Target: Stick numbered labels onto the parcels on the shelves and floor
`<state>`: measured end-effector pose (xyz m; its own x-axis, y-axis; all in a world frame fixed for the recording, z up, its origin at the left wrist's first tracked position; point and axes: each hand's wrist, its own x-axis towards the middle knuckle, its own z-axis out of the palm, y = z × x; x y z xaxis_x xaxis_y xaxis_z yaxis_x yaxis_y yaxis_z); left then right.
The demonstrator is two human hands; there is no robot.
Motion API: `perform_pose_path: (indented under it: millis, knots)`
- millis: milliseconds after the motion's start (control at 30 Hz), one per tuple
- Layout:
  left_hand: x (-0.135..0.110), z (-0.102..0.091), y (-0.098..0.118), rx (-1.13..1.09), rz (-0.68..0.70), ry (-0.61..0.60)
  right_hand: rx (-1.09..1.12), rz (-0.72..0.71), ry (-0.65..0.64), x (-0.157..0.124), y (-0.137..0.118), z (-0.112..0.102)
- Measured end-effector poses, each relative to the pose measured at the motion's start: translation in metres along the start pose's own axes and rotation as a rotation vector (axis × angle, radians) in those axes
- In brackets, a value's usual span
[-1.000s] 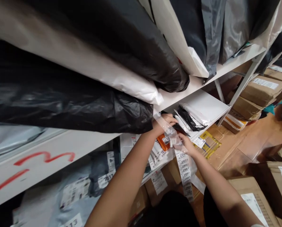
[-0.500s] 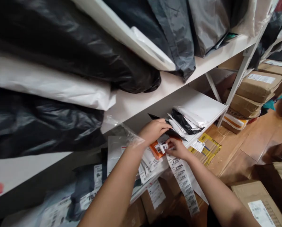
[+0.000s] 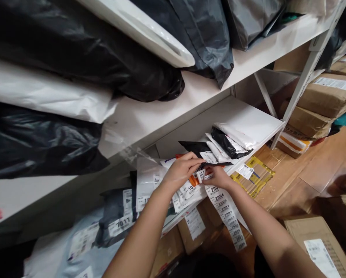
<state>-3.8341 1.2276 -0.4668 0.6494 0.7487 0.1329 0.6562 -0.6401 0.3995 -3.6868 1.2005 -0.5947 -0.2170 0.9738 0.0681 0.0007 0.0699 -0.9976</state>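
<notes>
Well, both hands meet at the middle of the frame, over the front edge of the lower shelf [image 3: 250, 119]. The right hand [image 3: 219, 178] is pinched tight on the top end of a strip of numbered labels [image 3: 226, 214], which hangs toward the lower middle with many numbers left on it (2004, 2005 and 2001 are readable). The left hand [image 3: 180, 172] lies curled over an orange parcel [image 3: 194, 180], fingertips at a small white sticker [image 3: 201, 174] just beside the right thumb; whether it pinches or only presses, I cannot tell. By my reckoning the mailers at lower left, the grey mailer [image 3: 117, 216] marked 7017 among them, already wear numbers, while the black mailer [image 3: 197, 148] just right shows none I can read.
</notes>
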Motion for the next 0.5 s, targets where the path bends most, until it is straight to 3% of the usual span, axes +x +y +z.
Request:
perform_pose_path:
  millis: [200, 333, 500]
  knots:
    - [-0.034, 0.042, -0.005, 0.015, -0.158, 0.222, -0.054, 0.017, -0.006, 0.001, 0.007, 0.004]
    - [-0.042, 0.049, -0.014, -0.007, -0.222, 0.178, -0.082, 0.051, 0.002, 0.002, 0.011, 0.005]
    - [-0.045, 0.038, -0.021, -0.048, -0.178, 0.066, 0.017, 0.067, 0.022, -0.001, 0.01, 0.005]
